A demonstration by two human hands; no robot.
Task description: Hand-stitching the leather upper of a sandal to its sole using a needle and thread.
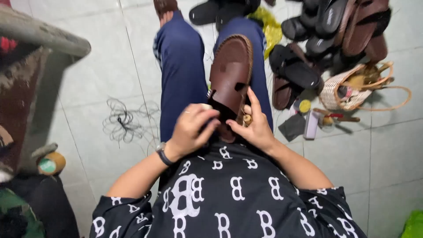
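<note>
Brown leather sandal (231, 70) on lap, stitched rim, both hands (192, 128) gripping heel

My left hand (192, 128) and right hand (252, 125) gripping the heel end of a brown sandal (231, 72) on my lap, tangled thread (123, 121) on tiles, basket (352, 86) beside piled sandals (328, 26)

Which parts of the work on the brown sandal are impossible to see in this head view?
- The near end of the brown sandal: covered by the left hand and right hand.
- What the left fingers pinch: too small and blurred.
- The small wooden item at the right hand: mostly hidden by it.
- The contents of the woven basket: blurred.
- The pile of dark sandals: cut off by the top edge.
</note>
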